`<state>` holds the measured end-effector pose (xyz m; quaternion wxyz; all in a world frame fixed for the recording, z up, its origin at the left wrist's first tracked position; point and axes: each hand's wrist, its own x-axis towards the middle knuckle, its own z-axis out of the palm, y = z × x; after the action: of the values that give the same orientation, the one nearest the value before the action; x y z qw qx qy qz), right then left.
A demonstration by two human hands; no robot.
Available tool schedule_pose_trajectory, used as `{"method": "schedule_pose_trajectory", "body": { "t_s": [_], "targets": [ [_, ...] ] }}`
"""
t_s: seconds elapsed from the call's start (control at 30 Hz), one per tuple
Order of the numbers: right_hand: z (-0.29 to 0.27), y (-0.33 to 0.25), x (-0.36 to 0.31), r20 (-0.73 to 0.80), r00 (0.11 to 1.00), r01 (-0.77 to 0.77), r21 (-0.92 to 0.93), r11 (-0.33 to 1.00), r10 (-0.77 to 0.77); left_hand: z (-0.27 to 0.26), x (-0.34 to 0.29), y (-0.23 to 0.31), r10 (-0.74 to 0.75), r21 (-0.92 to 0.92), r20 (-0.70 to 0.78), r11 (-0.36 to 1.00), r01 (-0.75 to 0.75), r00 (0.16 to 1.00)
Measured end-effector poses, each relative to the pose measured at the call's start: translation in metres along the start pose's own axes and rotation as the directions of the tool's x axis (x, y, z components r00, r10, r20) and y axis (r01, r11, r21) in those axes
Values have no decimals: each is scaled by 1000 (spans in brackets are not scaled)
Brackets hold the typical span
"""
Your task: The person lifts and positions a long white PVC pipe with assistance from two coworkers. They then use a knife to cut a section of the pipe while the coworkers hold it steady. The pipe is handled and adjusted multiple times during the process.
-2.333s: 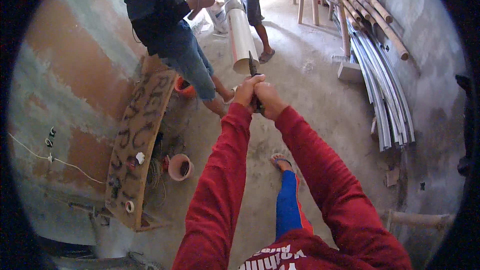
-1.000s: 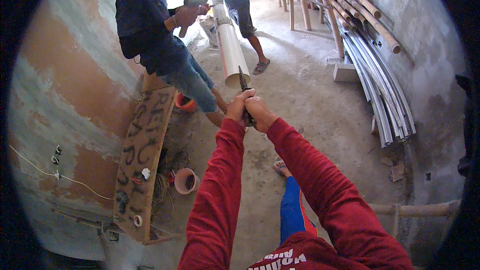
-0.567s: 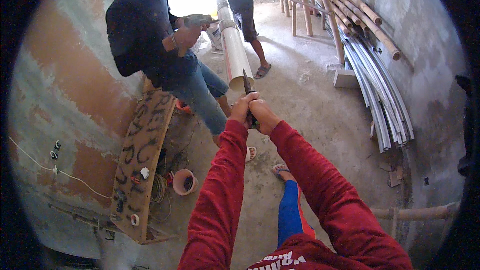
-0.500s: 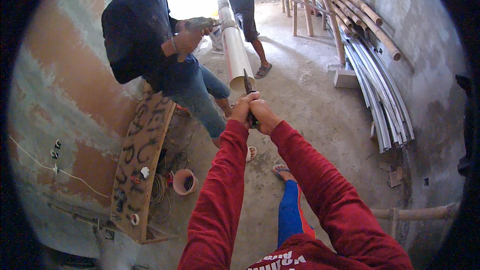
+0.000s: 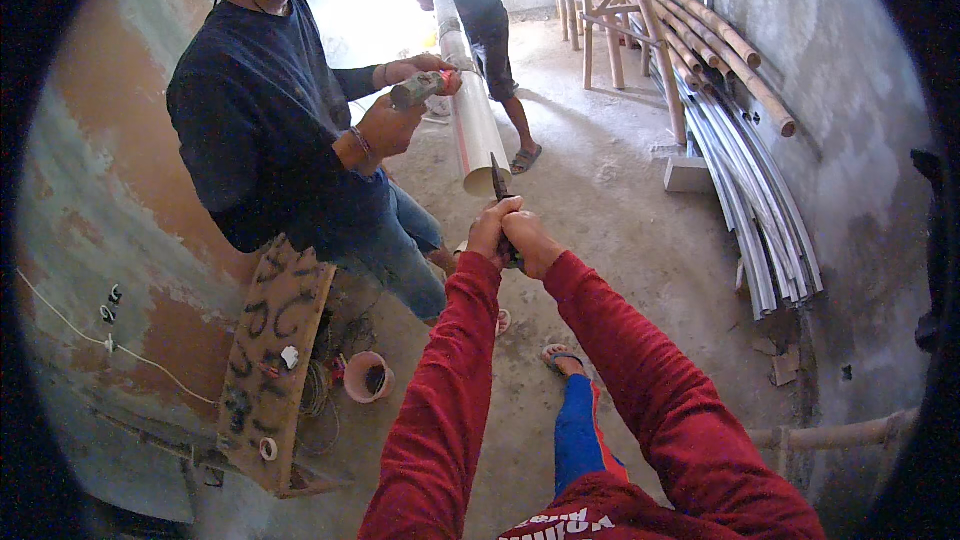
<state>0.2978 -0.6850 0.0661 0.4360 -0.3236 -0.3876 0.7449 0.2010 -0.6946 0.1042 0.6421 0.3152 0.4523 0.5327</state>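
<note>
Both my hands meet at the near end of a long white pipe [image 5: 480, 130]. My left hand [image 5: 489, 230] and my right hand [image 5: 533, 238] are wrapped together round the handles of dark, narrow-nosed pliers [image 5: 500, 180]. The tapered jaws lie at the right rim of the pipe's open end; how firmly they bite is too small to tell. On the left, a person in a dark shirt [image 5: 270, 110] holds a grey power tool [image 5: 415, 90] with a red front part against the pipe. A second person [image 5: 478, 10] stands at its far end.
Bamboo poles [image 5: 715, 30] and metal channels [image 5: 765, 200] lie along the right wall, near a wooden trestle [image 5: 635, 20] and a pale block [image 5: 688, 175]. To the left are a marked board [image 5: 265, 360], a coil of cable [image 5: 317, 390] and a pink bucket [image 5: 362, 388].
The person on the left has leaned nearer, with a second hand now at the tool's front, where red shows. The pipe's near end and my hands sit slightly lower in view.
</note>
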Motion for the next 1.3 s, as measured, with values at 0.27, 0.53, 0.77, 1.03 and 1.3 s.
{"method": "schedule_pose_trajectory", "body": {
  "t_s": [0.27, 0.53, 0.77, 1.03, 1.3],
  "targets": [
    [11, -3, -9, 15, 983, 184, -179, 967, -185, -1, 3, -4, -65, -62, 5, 996, 65, 998],
    [28, -27, -20, -76, 997, -1, -19, 1000, 0, 1, 3, 5, 61, 125, -74, 991, -52, 995],
    [13, -1, 9, -35, 998, 54, -136, 989, -59, -3, 6, 1, -9, 24, -31, 1000, 10, 999],
    [24, -10, -13, -98, 995, -4, -33, 999, 1, -2, -1, -1, 3, -8, -20, 1000, -3, 1000],
    [35, -25, -23, -204, 979, -25, -105, 994, 3, -10, 8, -7, -19, -32, 0, 999, 19, 1000]
  ]
}}
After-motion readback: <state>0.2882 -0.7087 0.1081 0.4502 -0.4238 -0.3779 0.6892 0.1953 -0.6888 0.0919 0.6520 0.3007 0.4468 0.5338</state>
